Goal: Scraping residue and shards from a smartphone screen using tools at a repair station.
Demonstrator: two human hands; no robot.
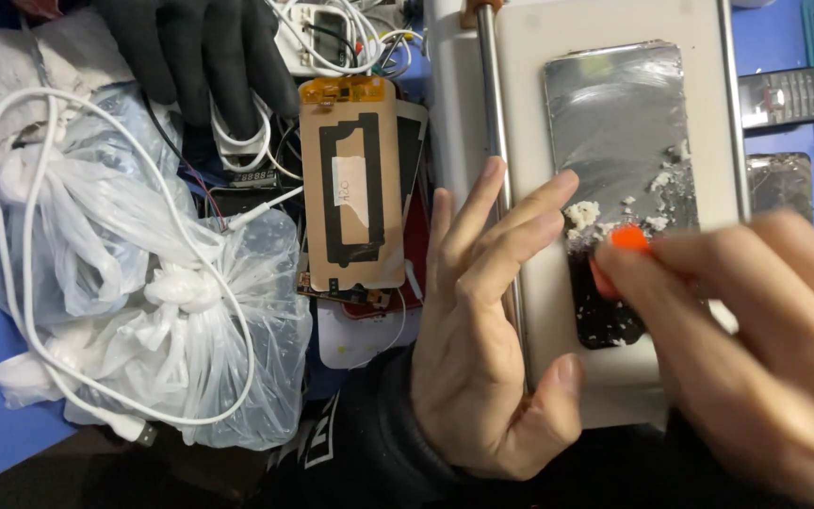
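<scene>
the right hand [756, 349], blurred and closest to the lens, is pinching a small orange scraper [627, 239] between thumb and fingertips, its tip touching the phone screen panel [619, 141] where white crumbs of residue [584, 214] are gathering. that panel, silvery above and dark near the scraper, is lying flat on a pale grey heating plate [539, 57], and everything else is placed from this plate. the left hand [482, 339] is lying open against the plate's left edge, holding nothing: its fingers are spreading over the metal rod [494, 104] toward the panel, and its thumb is pressing the plate's near edge. just left of the plate a tan adhesive sheet with a black frame outline [352, 179] is resting on a pile of parts. further left, a knotted clear plastic bag [143, 311] is sitting on the blue mat with a white cable [21, 188] looping over it. beyond the bag, up and left of the plate, a black glove [200, 52] is lying. right of the plate a dark keypad phone [782, 96] is resting.
</scene>
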